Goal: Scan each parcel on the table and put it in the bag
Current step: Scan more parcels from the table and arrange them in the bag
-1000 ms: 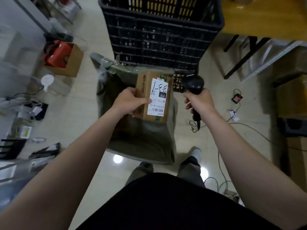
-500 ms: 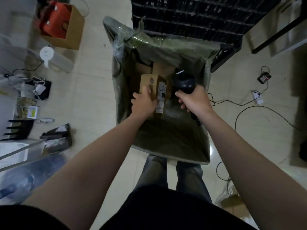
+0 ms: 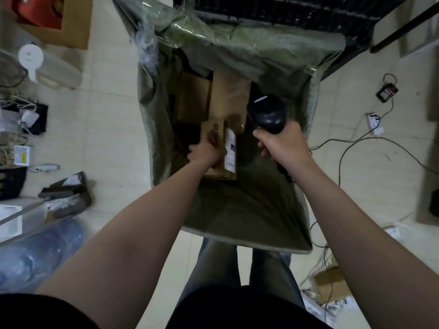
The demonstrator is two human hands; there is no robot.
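- Inside the open green bag (image 3: 247,233), the small brown box (image 3: 215,132) is sitting in the person's grip, near the side closest to them. I cannot tell how deep it is.
- Its white label (image 3: 231,148) is facing right.
- The left hand (image 3: 204,154) is gripping the small brown box from the left, with its fingers curled round it. This part is blurry, so I cannot tell how each finger is lying.
- Two other boxes (image 3: 229,96) are lying deeper in the bag, side by side, toward the far wall.
- The right hand (image 3: 283,144) is wrapping tight round the handle of the black scanner (image 3: 267,112). It is holding it over the right part of the bag, near the small brown box but not touching it.
- The two hands are apart, each one busy with its own thing.
- I am guessing the job right now is putting the small brown box down in the bag. To do it well, the left hand should be going lower until the box is resting on something, and only then letting go. Dropping it from high up could be bumping the other boxes.
- Holding the scanner off to the side is a good idea too.
- Outside the bag, a black crate (image 3: 285,10) is standing behind it, and wires (image 3: 356,138) are lying on the pale floor (image 3: 107,115).
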